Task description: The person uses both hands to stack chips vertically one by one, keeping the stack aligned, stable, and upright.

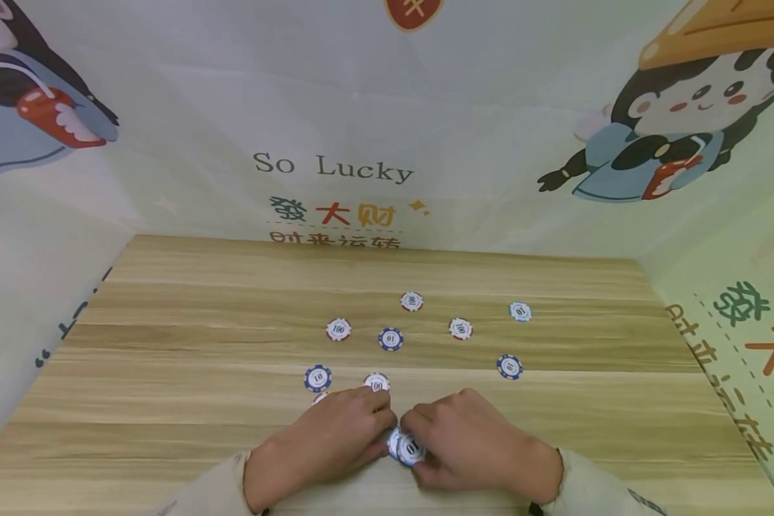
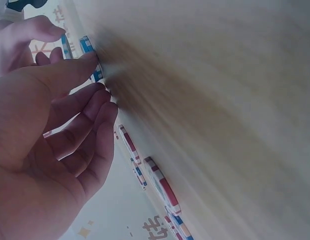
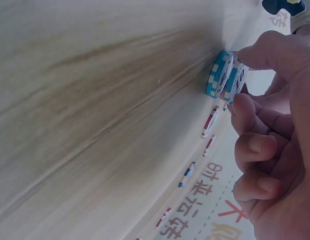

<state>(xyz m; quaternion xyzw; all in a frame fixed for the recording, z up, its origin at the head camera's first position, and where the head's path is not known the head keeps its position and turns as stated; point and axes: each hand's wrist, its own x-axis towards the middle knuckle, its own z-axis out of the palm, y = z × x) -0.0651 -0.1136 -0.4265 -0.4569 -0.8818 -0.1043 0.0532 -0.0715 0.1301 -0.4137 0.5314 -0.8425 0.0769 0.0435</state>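
Close to the near edge of the table, my right hand (image 1: 467, 444) pinches a light blue-edged poker chip (image 1: 413, 450) marked 10 between thumb and fingertips. Just under it, a short stack of light blue poker chips (image 3: 219, 75) stands on the wood. In the right wrist view, a narrow gap separates the pinched chip from this stack. My left hand (image 1: 335, 437) holds the stack from the left, its thumb (image 2: 77, 70) over the chips and its other fingers curled. Beyond the left hand lies a red-edged 100 chip (image 1: 376, 382), partly covered by the knuckles.
Several chips lie flat farther out: red-edged 100 chips (image 1: 338, 330), dark blue 10 chips (image 1: 390, 339) and a light blue chip (image 1: 520, 311) at the back right. Another chip (image 1: 320, 397) is mostly hidden behind the left hand. Printed cloth walls (image 1: 335, 107) enclose the wooden table (image 1: 187, 344).
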